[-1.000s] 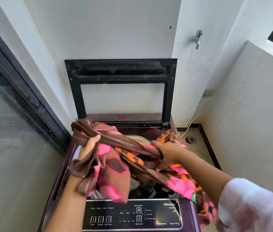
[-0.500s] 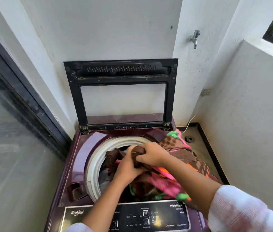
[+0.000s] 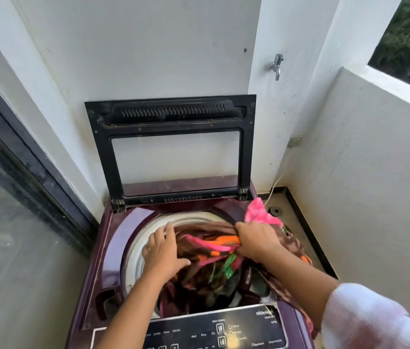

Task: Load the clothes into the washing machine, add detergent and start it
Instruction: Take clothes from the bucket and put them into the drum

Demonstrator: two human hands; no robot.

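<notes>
Hands parted since half a second ago, left hand (image 3: pixel 163 250) now flattened on the cloth (image 3: pixel 206 248), right hand (image 3: pixel 256 240) shifted rightward, cloth pushed deeper into the drum (image 3: pixel 133 250)

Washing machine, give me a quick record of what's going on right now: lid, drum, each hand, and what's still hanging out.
machine: purple top-loading washing machine
lid: lid raised upright against the wall
drum: holds the brown, pink and orange cloth over darker clothes
left hand: left hand open, fingers spread, pressing the cloth down by the drum's white rim
right hand: right hand closed on a bunch of the cloth
hanging out: part of the cloth drapes over the machine's right edge
control panel: control panel at front, untouched
</notes>
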